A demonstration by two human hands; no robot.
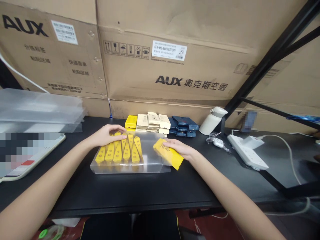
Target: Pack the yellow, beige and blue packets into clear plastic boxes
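The right hand [177, 147] pinches a yellow packet [172, 156] between thumb and fingers at the clear box's open end; the left hand [110, 135], partly curled, rests on the clear box [152, 158] over the row of yellow packets [117, 150]; beyond both hands, cream packets [153, 121] sit on the counter [112, 193]

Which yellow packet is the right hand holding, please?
The slanted packet at the right end of the clear box; the others stand inside or lie behind it.
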